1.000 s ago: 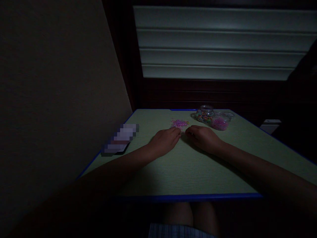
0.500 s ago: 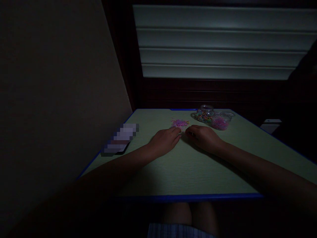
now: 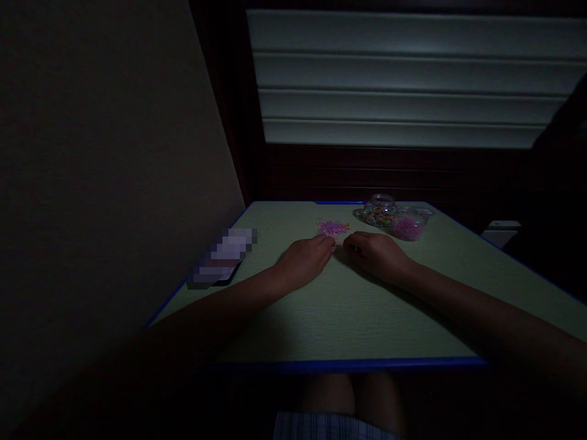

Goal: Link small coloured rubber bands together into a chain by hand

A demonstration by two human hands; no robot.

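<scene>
My left hand [image 3: 308, 260] rests over the table with its fingers pressed together, their tips by a small pile of pink and purple elastic bands or similar bits [image 3: 332, 228]. Facing it, my right hand [image 3: 378, 253] is closed in a pinch, thumb and forefinger curled together. A narrow gap separates the two sets of fingertips. Something faint and pale seems to cross that gap, too small and dark to name. The pile lies just beyond my fingers, with a yellowish bit at its right end.
Behind my right hand stand a clear jar of multicoloured rings [image 3: 380, 211] and a clear jar of pink bits [image 3: 407, 227]. A blurred-out flat object [image 3: 224, 253] lies at the left edge of the green, blue-edged table [image 3: 339, 324]. A wall [image 3: 114, 153] rises at left.
The fingers of my left hand have drawn closer together. My right hand stays almost in place, still pinched.
</scene>
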